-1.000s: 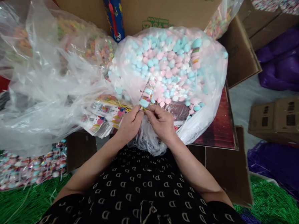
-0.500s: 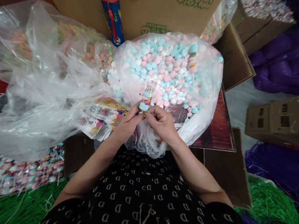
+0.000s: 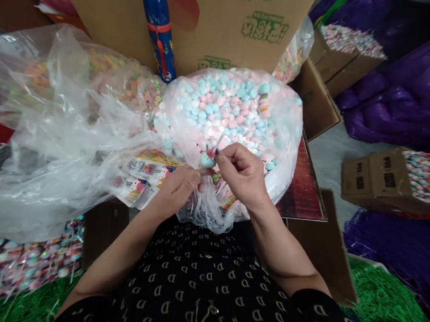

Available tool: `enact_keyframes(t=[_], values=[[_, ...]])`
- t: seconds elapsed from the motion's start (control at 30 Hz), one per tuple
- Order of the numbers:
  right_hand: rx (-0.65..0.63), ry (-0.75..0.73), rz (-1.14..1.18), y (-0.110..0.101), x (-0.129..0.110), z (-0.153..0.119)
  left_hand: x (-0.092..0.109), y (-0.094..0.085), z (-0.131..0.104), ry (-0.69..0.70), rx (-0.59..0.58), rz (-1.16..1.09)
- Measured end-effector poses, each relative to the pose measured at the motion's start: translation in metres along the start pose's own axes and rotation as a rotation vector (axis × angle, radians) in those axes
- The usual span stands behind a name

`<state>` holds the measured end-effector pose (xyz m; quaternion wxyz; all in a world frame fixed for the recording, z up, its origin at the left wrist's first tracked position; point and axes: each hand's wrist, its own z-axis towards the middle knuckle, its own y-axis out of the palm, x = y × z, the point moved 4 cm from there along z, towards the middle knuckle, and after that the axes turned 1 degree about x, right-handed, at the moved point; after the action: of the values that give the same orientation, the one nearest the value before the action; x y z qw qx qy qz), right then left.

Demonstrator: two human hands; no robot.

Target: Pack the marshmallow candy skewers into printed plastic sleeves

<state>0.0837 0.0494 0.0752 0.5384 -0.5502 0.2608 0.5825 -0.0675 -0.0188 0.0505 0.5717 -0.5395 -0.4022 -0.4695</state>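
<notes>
A wrapped candy lollipop (image 3: pixel 208 159), blurred, with a pale blue end and a thin white stick, is pinched between thumb and fingers of my right hand (image 3: pixel 242 174). My left hand (image 3: pixel 177 188) is just left of and below it, fingers curled in; whatever those fingers hold is hidden. Both hands are over the front edge of a clear plastic bag (image 3: pixel 286 169) full of pink, blue and white candies (image 3: pixel 232 102). Another wrapped candy lollipop (image 3: pixel 264 106) lies on the candies. Printed wrappers (image 3: pixel 142 174) are stacked beside my left hand.
A blue bottle (image 3: pixel 162 38) stands against a large cardboard box (image 3: pixel 215 26). At left is a bag of ring-shaped candies (image 3: pixel 125 89). Cartons of wrapped sweets (image 3: pixel 383 177) stand on the floor at right. Green strands (image 3: pixel 388 300) lie at lower right.
The clear-wrapped lollipop, upright between both hands before, has turned and its stick now points up. My left hand has moved slightly down and left, away from the right. The view has shifted.
</notes>
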Motion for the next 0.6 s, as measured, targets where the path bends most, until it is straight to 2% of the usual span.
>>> enact_keyframes(t=[0.07,0.17,0.23,0.33,0.4,0.5,0.6], values=[[-0.08,-0.094,-0.063,0.006,-0.007,-0.006,-0.01,0.0,0.008,-0.129,0.107,-0.237],[-0.178,-0.156,-0.148,0.012,-0.002,-0.01,-0.011,-0.006,0.013,-0.124,0.234,-0.444],[-0.154,-0.113,-0.159,0.01,0.008,-0.009,-0.008,-0.008,0.01,-0.118,0.191,-0.385],[-0.037,-0.045,-0.126,0.001,0.017,-0.006,-0.008,-0.005,0.003,-0.187,0.079,-0.101],[-0.003,-0.052,-0.105,-0.002,0.015,-0.009,-0.013,-0.002,0.002,-0.243,0.064,0.02],[-0.053,-0.073,-0.063,0.0,0.013,-0.016,-0.022,0.006,0.006,-0.283,0.088,-0.152],[-0.152,0.024,0.042,0.004,0.023,-0.023,-0.027,0.014,0.009,-0.273,0.128,-0.393]])
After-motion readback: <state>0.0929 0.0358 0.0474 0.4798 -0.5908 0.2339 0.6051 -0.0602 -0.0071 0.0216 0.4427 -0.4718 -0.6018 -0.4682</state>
